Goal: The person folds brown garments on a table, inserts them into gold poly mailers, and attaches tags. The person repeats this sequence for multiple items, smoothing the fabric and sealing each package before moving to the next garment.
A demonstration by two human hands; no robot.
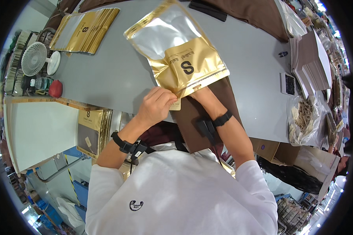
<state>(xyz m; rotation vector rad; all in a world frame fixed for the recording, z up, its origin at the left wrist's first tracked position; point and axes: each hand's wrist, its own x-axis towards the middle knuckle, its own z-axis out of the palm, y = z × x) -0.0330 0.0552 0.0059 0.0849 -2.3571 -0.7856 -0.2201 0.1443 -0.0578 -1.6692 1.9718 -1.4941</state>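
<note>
A gold and clear plastic pouch (pixel 188 58) lies tilted before me, its edge with the hang hole towards me. My left hand (pixel 157 105) pinches the pouch's near left corner between thumb and fingers, beside a small cream tag (pixel 175 106). My right hand (pixel 198 91) reaches under or into the pouch's near edge; its fingers are hidden, so their hold cannot be told. Folded brown fabric (pixel 197 123) runs from beneath the pouch over the table's near edge, under my right forearm.
Gold pouches (pixel 82 30) are stacked at the far left, near a white fan (pixel 35 58) and a bottle (pixel 42 83). More filled pouches (pixel 89 132) stand below the table's left edge. At right are cardboard sheets (pixel 311 61), a small tray (pixel 288 84) and a plastic bag (pixel 304 120).
</note>
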